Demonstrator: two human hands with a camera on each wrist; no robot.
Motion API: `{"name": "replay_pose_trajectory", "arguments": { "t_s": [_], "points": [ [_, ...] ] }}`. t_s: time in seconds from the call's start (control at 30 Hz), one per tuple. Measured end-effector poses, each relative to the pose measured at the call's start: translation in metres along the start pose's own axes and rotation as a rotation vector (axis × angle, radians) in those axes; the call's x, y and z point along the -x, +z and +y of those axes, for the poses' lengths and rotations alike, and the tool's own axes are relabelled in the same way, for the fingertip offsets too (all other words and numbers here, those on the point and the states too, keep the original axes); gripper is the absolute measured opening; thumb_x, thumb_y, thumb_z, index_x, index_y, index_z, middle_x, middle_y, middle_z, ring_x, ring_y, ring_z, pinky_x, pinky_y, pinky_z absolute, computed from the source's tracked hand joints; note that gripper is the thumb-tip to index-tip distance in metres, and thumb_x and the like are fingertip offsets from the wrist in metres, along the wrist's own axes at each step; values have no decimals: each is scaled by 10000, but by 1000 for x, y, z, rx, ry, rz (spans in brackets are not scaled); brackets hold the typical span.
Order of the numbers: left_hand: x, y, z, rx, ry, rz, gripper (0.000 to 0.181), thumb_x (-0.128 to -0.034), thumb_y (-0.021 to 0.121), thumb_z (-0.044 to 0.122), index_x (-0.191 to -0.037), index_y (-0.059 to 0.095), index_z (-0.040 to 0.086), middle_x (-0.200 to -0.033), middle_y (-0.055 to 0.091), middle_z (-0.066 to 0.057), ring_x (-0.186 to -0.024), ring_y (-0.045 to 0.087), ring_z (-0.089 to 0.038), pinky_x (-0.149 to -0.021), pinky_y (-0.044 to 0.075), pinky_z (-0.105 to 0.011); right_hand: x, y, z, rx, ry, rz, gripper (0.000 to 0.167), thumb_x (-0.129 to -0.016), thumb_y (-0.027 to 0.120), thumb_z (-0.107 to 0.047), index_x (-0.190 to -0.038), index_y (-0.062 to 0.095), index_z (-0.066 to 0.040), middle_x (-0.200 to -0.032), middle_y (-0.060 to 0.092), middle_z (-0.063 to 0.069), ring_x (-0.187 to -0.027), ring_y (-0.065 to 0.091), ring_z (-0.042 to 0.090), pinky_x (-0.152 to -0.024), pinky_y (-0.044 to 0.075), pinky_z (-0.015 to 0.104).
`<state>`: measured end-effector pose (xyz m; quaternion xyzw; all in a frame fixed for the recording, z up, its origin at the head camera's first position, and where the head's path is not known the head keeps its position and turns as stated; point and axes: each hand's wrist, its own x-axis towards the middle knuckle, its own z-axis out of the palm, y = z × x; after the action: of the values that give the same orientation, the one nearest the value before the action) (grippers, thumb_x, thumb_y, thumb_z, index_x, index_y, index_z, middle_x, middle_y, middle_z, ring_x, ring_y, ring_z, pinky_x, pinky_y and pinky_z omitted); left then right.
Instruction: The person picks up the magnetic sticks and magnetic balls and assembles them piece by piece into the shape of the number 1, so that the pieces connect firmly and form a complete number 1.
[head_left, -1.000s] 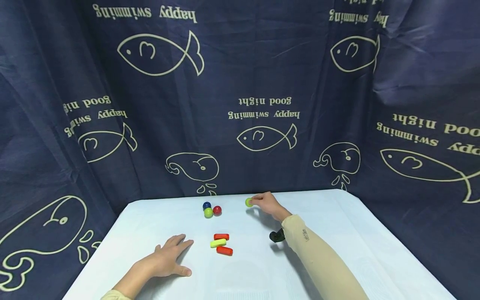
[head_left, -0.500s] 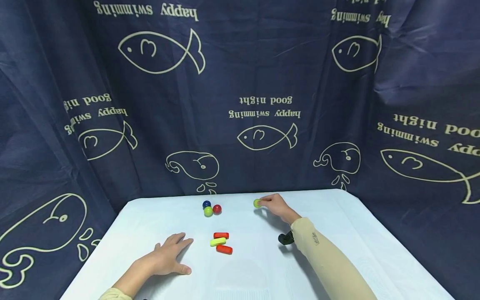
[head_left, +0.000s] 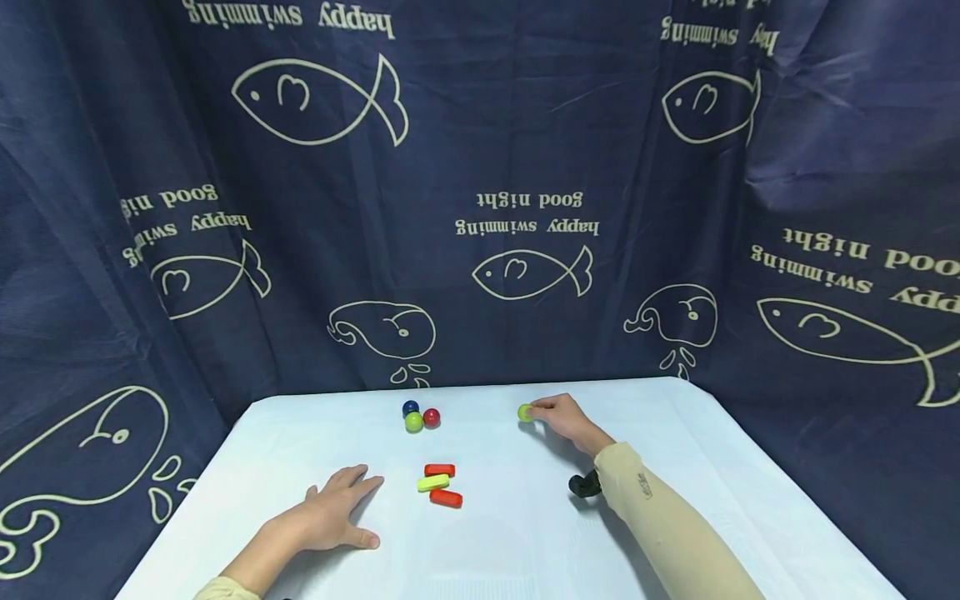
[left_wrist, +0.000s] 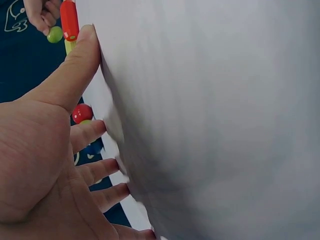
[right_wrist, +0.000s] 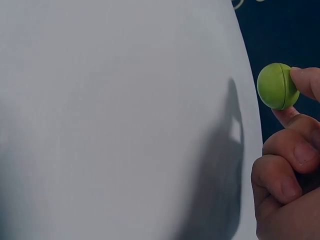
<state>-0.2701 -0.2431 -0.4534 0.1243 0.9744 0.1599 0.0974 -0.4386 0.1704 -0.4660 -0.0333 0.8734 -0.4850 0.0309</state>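
My right hand (head_left: 566, 418) pinches a small green ball (right_wrist: 272, 86) between thumb and fingertip, above the far part of the white table. A seam line runs round the ball in the right wrist view. On the table at the near left, my left hand (head_left: 326, 512) rests with its fingers spread, holding nothing. To its right lie a yellow-green block (head_left: 433, 483) and two red blocks, one behind it (head_left: 439, 470) and one in front (head_left: 446, 498). Farther back sit a blue ball (head_left: 410, 407), another green ball (head_left: 414, 422) and a red ball (head_left: 431, 417), close together.
The white table (head_left: 510, 533) stands before a dark blue curtain (head_left: 525, 342) printed with fish and whales. A black rounded device (head_left: 585, 485) sits at the right wrist, by the sleeve. The table's far edge runs just behind the balls.
My right hand has moved to the right and slightly nearer, carrying the green ball in its pinch. The left hand, the blocks and the other balls stay where they were.
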Motion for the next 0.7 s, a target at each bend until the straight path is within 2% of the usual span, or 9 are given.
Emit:
{"name": "replay_pose_trajectory", "arguments": {
  "t_s": [0.07,0.13,0.2,0.27,0.37,0.4,0.53,0.63,0.7],
  "points": [
    [0,-1,0,2,4,2,1005,-652,827,618,-1471,507,132,-1566,351,-232,-1446,290,-493,-999,181,-843,1,-2,2,9,-10,6,361,-893,744,-339,-1156,762,-92,-1090,727,24,-831,489,160,-651,384,267],
    [0,-1,0,6,7,2,1004,-655,828,616,-1471,506,126,-1566,350,-232,-1447,288,-492,-997,180,-844,2,-3,3,14,-9,11,357,-890,745,-343,-1148,766,-97,-1182,721,43,-913,518,154,-708,397,261],
    [1,-1,0,6,7,0,1003,-661,824,617,-1473,503,124,-1567,349,-232,-1448,285,-490,-996,182,-844,3,-3,4,15,-1,10,357,-891,741,-342,-1150,765,-96,-1065,725,49,-847,500,155,-698,387,264],
    [1,-1,0,8,0,-2,1001,-661,826,617,-1471,505,123,-1566,349,-233,-1448,283,-492,-997,181,-843,3,-3,5,11,7,4,357,-893,740,-338,-1155,762,-97,-922,691,-15,-761,458,133,-660,367,270],
    [0,-1,0,6,-9,-5,999,-660,825,619,-1471,506,130,-1566,348,-235,-1447,282,-496,-997,179,-843,3,-2,7,2,17,-11,367,-901,726,-333,-1179,751,-94,-680,521,-37,-609,339,146,-575,328,291],
    [0,-1,0,1,-10,-4,1000,-659,824,623,-1470,508,131,-1565,351,-236,-1445,285,-498,-996,183,-843,3,-2,8,3,19,-11,370,-901,724,-337,-1182,750,-97,-656,487,-46,-592,324,143,-567,326,290],
    [-1,-1,-1,-6,3,7,1001,-663,818,627,-1474,503,132,-1566,349,-236,-1443,289,-500,-990,189,-846,3,-3,12,21,19,13,378,-893,733,-360,-1175,755,-110,-737,575,-91,-652,378,104,-611,353,263],
    [-1,-1,0,5,9,8,1001,-661,823,616,-1474,503,128,-1567,348,-236,-1446,286,-495,-992,188,-844,3,-2,15,22,36,16,362,-890,741,-353,-1171,758,-127,-715,581,-97,-611,385,89,-557,350,250],
    [-1,-1,1,12,10,4,1001,-660,829,610,-1474,503,127,-1569,345,-234,-1449,282,-492,-995,186,-842,4,-1,16,6,51,5,358,-889,742,-329,-1182,754,-123,-619,495,-57,-523,322,114,-488,316,259]
  ]
}}
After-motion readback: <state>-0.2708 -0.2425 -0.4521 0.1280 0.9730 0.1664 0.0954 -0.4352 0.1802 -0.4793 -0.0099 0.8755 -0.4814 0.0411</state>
